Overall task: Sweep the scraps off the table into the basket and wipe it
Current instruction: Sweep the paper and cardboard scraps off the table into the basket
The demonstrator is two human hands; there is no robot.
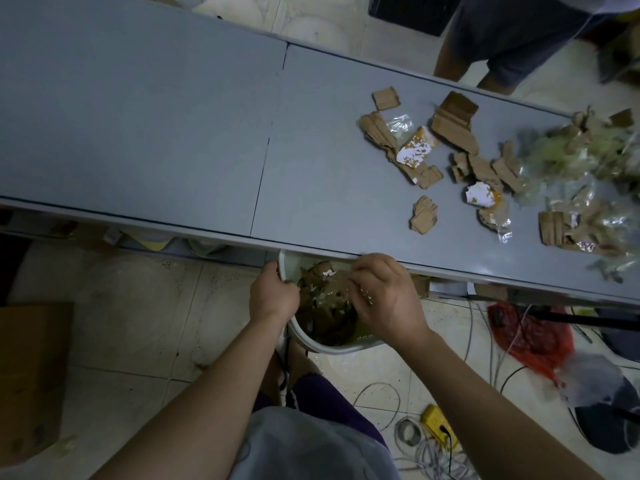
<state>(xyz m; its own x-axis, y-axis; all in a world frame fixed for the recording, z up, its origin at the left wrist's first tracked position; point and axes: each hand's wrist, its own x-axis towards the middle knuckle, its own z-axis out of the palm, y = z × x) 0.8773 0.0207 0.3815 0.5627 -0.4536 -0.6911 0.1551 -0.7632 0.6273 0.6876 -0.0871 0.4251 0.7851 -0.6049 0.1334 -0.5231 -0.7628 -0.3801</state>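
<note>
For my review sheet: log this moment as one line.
left hand grips basket rim | right hand over basket, grip unclear | scraps remain on table | wipe not begun

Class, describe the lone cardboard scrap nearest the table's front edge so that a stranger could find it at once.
Start at the grey table and find the scrap pile on its right half. The cardboard scrap lies alone on the pile's near-left fringe, touching nothing, closest to the basket below the edge.

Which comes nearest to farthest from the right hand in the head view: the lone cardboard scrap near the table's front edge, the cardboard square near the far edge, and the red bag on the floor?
From the right hand:
1. Lone cardboard scrap, on the table just beyond the hand.
2. Red bag, on the floor to the right.
3. Cardboard square, by the table's far edge.
</note>
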